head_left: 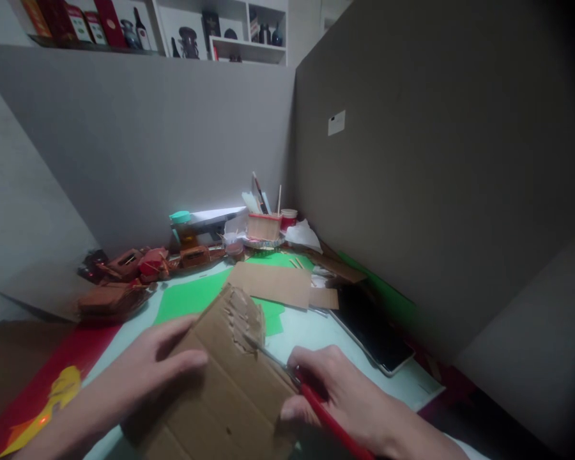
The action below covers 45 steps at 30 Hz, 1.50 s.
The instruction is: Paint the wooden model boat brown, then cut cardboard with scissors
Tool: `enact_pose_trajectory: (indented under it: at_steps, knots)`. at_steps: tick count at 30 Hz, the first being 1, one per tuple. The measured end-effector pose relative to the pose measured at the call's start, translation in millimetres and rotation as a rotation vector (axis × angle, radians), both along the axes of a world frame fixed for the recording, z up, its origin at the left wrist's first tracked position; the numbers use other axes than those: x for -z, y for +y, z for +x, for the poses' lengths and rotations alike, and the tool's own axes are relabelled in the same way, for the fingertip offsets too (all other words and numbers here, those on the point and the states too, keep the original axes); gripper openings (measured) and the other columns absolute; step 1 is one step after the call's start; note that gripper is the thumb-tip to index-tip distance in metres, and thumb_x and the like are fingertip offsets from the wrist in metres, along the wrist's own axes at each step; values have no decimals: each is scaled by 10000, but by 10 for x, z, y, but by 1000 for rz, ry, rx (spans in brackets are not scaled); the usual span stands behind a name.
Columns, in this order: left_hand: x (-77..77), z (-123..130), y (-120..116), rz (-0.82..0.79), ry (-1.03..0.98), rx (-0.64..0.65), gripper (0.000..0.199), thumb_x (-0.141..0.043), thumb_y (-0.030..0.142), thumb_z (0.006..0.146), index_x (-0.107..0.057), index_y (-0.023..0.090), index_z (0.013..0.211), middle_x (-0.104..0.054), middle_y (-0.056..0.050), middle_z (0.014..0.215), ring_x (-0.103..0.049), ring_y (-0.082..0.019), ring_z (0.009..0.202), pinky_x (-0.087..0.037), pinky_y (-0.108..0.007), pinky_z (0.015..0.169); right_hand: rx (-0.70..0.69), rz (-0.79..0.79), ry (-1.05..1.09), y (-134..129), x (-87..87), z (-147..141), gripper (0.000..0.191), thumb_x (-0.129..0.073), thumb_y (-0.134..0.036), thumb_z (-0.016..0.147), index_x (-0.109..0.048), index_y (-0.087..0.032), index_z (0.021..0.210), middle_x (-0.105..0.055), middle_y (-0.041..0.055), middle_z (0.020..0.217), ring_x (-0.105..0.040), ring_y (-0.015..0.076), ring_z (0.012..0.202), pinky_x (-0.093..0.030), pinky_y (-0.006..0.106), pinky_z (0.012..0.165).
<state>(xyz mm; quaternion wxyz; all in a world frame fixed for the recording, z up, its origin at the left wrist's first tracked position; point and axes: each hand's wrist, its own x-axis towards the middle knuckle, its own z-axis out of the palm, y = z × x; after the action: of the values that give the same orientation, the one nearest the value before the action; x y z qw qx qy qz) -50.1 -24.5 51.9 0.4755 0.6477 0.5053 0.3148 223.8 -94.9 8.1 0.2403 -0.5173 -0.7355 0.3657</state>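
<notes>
Brown cardboard (220, 383), ragged near its top, is held by the left hand (160, 361) at bottom centre of the frame; a red-handled tool (312, 396) is gripped by the right hand (342, 390), lower right.

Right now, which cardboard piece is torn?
The large cardboard in the left hand: its far end is ragged, ridges exposed. The flat pieces beyond look smooth.

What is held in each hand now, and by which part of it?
The left hand holds the cardboard by its left edge, thumb on the upper face. The right hand holds the red-handled tool by its handle.
</notes>
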Motion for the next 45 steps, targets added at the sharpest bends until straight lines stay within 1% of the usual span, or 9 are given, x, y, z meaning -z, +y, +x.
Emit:
enact_pose_trajectory:
  at_steps: [4,10,14,18,24,32,38,41,45]
  knots:
    - [102,156,31,-191,-43,298,436,-702,477,819,-736,222,1172,-763,-23,1004,-683,-286,926,-545,-320,787,3,-18,-1,-1,-45,-8,487,-718,-638,801,-474,-217,778,-483,-57,703,-387,111,627,-285,220,532]
    - [93,237,-38,-228,19,251,400,-694,420,815,-723,218,1159,-769,-30,1037,-666,-300,990,-529,-327,829,-38,-57,15,53,-94,16,428,-661,-624,853,-529,-217,837,-512,-37,744,-416,120,644,-338,226,570]
    - [140,279,-82,-322,-21,223,385,-701,364,805,-715,220,1162,-778,-4,923,-680,-266,898,-535,-298,769,-2,-94,-88,15,-61,-7,414,-523,-606,938,-501,-222,786,-460,-25,727,-408,124,629,-313,225,540]
    - [252,316,-82,-350,-58,238,417,-706,366,801,-707,229,1195,-784,-6,1072,-682,-287,1004,-532,-326,869,13,-109,-87,19,-6,-30,451,-613,-630,882,-508,-211,751,-462,-32,685,-402,120,611,-298,227,521]
    - [275,378,-114,-212,49,244,451,-662,466,858,-688,268,1262,-752,8,1209,-652,-279,1112,-492,-306,925,-87,-66,91,84,-66,-79,420,-617,-605,896,-643,-227,1075,-646,-3,847,-485,142,661,-408,233,603]
    - [297,422,-163,-262,-25,244,475,-653,488,860,-679,279,1285,-730,5,1265,-606,-305,1197,-476,-327,980,-3,-102,23,54,15,-69,423,-597,-585,916,-591,-180,795,-551,-9,695,-447,118,600,-339,221,523]
    - [378,452,-178,-294,13,230,575,-656,515,835,-638,230,1335,-671,-63,1360,-540,-366,1296,-465,-428,1025,-13,-86,116,124,5,-99,404,-661,-572,878,-504,-207,803,-489,-51,665,-383,95,586,-297,198,486]
    - [405,468,-194,-279,23,172,580,-686,544,803,-660,264,1310,-664,-42,1373,-518,-357,1319,-451,-398,1043,-6,-101,96,111,31,-101,446,-645,-562,889,-449,-199,718,-421,-61,596,-327,84,554,-260,197,453]
    - [434,502,-223,-359,-57,213,528,-705,521,792,-684,315,1277,-703,-8,1318,-564,-340,1268,-475,-372,1012,68,-151,32,52,76,-79,522,-653,-579,872,-417,-184,628,-364,-60,570,-302,77,546,-231,196,435]
